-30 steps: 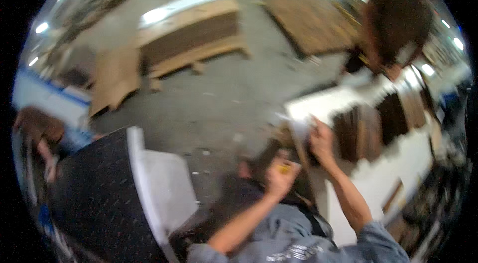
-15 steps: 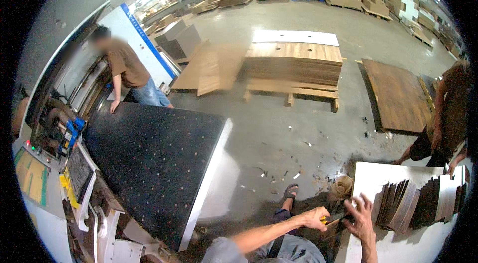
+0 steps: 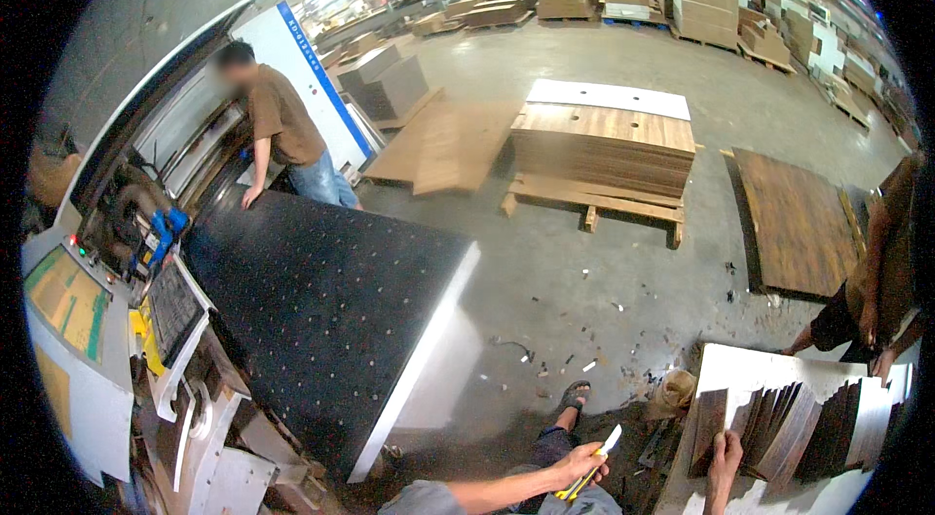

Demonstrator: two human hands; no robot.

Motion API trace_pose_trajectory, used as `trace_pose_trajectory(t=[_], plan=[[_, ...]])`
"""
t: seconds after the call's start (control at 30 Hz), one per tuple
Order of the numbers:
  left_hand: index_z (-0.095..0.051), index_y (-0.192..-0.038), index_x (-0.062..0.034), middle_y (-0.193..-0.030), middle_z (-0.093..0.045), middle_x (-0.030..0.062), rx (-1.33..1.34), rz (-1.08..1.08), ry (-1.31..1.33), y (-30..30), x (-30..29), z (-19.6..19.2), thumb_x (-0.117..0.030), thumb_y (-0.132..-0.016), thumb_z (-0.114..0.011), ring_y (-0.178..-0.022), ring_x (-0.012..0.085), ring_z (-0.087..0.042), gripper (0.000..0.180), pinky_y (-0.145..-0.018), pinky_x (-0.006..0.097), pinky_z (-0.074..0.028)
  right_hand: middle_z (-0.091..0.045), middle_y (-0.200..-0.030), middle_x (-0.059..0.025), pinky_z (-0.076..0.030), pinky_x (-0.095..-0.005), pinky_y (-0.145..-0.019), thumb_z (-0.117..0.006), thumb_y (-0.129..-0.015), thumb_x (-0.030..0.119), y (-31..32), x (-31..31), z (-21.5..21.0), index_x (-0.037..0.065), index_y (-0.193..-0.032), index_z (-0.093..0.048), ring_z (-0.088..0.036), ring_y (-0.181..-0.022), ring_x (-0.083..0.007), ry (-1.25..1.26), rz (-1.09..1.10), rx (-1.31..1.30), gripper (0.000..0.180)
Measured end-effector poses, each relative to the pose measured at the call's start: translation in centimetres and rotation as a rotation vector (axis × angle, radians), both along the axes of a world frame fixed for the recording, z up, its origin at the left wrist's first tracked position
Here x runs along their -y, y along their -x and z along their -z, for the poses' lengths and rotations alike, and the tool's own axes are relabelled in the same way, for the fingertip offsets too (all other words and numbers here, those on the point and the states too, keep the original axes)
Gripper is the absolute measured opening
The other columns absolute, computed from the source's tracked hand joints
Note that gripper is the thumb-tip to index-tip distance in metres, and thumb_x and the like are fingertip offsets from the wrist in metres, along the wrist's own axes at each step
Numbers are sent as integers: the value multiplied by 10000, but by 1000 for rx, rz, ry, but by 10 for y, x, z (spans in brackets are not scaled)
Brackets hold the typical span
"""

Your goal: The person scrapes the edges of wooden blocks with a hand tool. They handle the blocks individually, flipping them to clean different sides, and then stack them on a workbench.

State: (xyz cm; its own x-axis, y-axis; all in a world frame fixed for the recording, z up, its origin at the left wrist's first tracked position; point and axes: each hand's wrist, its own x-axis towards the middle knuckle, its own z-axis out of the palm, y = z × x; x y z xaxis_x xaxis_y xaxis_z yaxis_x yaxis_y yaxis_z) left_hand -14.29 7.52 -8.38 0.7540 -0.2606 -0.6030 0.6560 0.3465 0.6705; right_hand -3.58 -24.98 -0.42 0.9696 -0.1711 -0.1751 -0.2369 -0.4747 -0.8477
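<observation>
My left hand [image 3: 582, 464] is at the bottom edge, shut on a yellow utility knife [image 3: 592, 468] with a pale blade pointing up. A little to the right, my right hand [image 3: 725, 449] rests its fingers on the lower edge of a row of dark wood veneer pieces [image 3: 779, 422]. The pieces are fanned out across a white tabletop [image 3: 726, 364]. My sandalled foot [image 3: 573, 396] shows on the concrete floor below the knife.
A black perforated machine bed [image 3: 321, 301] fills the left, with a control screen [image 3: 63, 305] and keyboard [image 3: 175, 310] beside it. A person in a brown shirt [image 3: 282, 125] leans on its far end. Another person [image 3: 877, 281] stands by the white table. Stacked panels [image 3: 604, 145] sit on a pallet.
The view has swung left and up, so the machine bed and hall fill the frame. Both hands now sit at the bottom edge, still on the knife and the veneer pieces.
</observation>
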Motion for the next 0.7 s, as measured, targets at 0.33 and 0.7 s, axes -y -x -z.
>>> trace_pose_trajectory(t=[0.33,0.7], plan=[[-507,-1554,-93,-888,-732,63,243,109,-356,-53,5,-62,-98,-1061,-589,-686,111,-647,500,-615,283,-564,-706,-1058,-221,-553,-477,-882,-662,-1001,204,-46,-24,-23,17,-1129,-745,-661,-1028,-368,481,16,24,241],[-567,-1533,-174,-988,-707,258,966,344,-845,-191,59,-97,-28,-979,-526,-869,426,-680,575,-829,470,-546,-646,-1172,-240,-535,-502,-927,-665,-965,122,-62,-36,7,85,-1396,-626,-640,-1055,-434,355,26,355,434]])
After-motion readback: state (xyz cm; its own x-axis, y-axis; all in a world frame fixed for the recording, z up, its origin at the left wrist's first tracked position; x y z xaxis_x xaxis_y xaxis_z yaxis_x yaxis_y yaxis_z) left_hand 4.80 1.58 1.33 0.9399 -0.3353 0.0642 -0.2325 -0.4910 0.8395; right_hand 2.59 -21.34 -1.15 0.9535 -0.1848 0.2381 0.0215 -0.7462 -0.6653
